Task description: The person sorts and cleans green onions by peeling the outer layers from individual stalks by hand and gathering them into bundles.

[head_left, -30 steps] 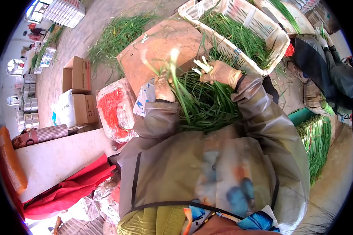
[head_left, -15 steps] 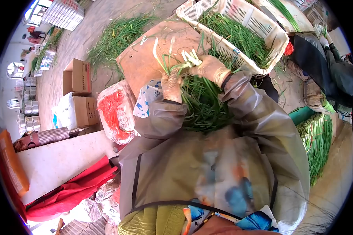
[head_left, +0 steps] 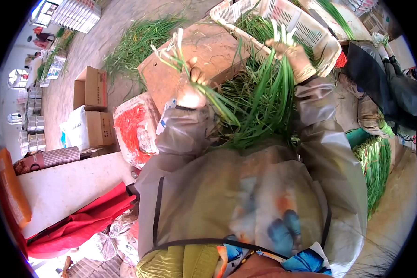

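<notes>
My gloved right hand (head_left: 295,56) is raised near the crate, closed round a bunch of chives (head_left: 274,83). Their white stem ends point up and the long green leaves hang down towards my lap. My gloved left hand (head_left: 192,88) is over the brown board (head_left: 213,48), its fingers curled round a smaller lot of chives (head_left: 176,58). Those white ends stick up to the left, while the leaves trail down to the right. Below and between both hands lies a heap of loose chives (head_left: 238,99).
Beyond my right hand stands a white plastic crate (head_left: 326,44) of chives. More greens (head_left: 143,39) lie on the floor at the back left. To the left are red ties (head_left: 132,129) on a sack and cardboard boxes (head_left: 95,90). Bundled chives (head_left: 375,169) and another person's legs (head_left: 398,78) are at right.
My hands have moved apart. The right one has lifted up and right with the bunch, its leaves now hanging in view; the left has shifted slightly left with its chives.
</notes>
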The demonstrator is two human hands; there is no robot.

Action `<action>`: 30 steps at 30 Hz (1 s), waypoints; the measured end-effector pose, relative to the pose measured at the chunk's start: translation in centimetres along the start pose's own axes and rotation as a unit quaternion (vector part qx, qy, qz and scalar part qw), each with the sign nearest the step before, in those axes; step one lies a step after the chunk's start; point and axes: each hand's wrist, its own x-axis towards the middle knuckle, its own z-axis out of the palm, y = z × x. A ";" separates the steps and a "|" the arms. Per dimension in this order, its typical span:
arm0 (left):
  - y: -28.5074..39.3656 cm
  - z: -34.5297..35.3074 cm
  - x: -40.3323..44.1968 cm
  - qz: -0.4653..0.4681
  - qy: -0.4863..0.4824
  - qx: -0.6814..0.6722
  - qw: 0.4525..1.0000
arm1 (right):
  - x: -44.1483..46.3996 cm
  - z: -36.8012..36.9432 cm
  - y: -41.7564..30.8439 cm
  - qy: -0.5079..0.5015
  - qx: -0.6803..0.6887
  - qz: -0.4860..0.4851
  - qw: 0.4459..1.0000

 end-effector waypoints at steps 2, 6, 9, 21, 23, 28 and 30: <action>-1.3 2.6 1.1 -0.005 0.035 0.023 0.999 | -1.3 -1.1 -3.6 -0.037 0.111 -0.095 0.989; -5.2 0.1 2.7 -0.183 0.154 0.192 0.952 | -2.4 -3.8 -8.4 -0.079 0.049 -0.231 0.968; -5.5 -1.9 0.5 -0.335 0.033 0.657 0.675 | -2.2 -3.4 -10.5 0.003 -0.064 -0.224 0.973; -4.7 9.9 -0.3 -0.010 0.059 0.478 0.876 | -4.0 7.4 -6.5 -0.128 0.248 -0.112 0.954; -5.2 7.7 -0.6 0.026 0.056 0.481 0.874 | -3.0 6.5 -4.8 -0.140 0.166 -0.026 0.976; -4.2 5.7 -1.4 0.057 0.112 0.494 0.860 | -1.6 4.0 -4.2 0.078 -0.301 -0.005 0.950; -4.3 6.0 -1.3 0.017 0.104 0.490 0.865 | -2.2 4.1 -5.4 0.094 -0.232 -0.053 0.967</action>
